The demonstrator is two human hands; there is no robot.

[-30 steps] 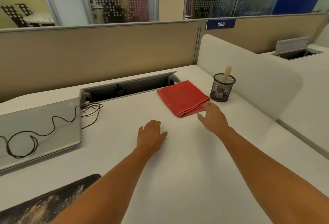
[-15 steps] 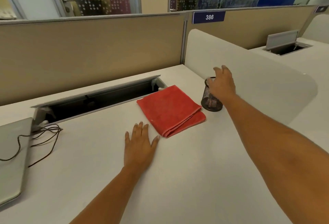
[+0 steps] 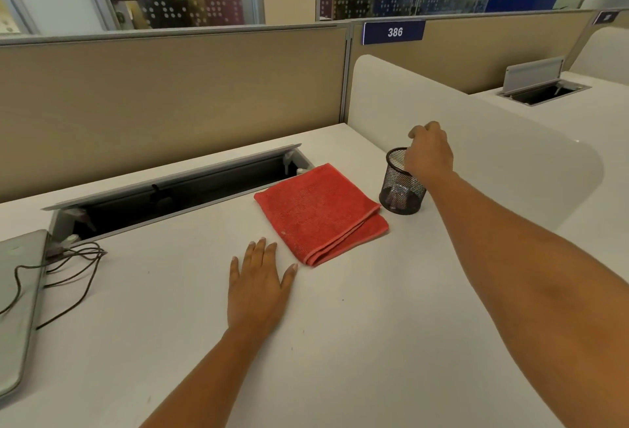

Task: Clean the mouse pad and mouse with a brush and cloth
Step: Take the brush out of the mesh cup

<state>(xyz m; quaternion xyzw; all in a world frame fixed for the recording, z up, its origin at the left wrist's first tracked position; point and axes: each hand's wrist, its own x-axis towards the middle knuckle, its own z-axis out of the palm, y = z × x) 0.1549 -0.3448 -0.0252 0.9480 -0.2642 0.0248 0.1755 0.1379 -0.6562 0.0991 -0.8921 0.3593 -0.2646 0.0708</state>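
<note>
White desk [image 3: 374,342], sign 386 [image 3: 394,32]; left hand [image 3: 258,288] flat; right hand [image 3: 429,157] over mesh cup [image 3: 398,189], grip unclear, perhaps closed

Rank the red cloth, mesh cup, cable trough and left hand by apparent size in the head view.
1. cable trough
2. red cloth
3. left hand, though it's nearer the camera
4. mesh cup, partly hidden by the right hand
</note>
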